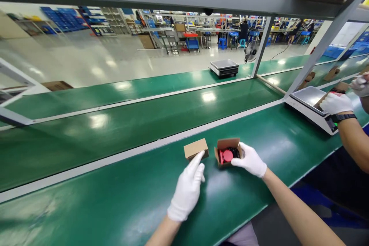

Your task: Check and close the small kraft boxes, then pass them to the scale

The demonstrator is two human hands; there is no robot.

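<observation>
Both my hands wear white gloves over a green belt [115,184]. My left hand [188,188] reaches forward, its index finger stretched out and touching the near edge of a small closed cardboard box [196,148]. My right hand [250,160] grips the right side of a small open cardboard box [227,153], thumb at its front and fingers at its far corner. Inside that box lies a red and black round part [227,155].
A weighing scale [313,107] stands on the belt at the right, where a co-worker's gloved hands [336,103] hold a small box over it. A second scale [224,67] sits on the far belt. A grey frame post [317,52] and shelf rise overhead.
</observation>
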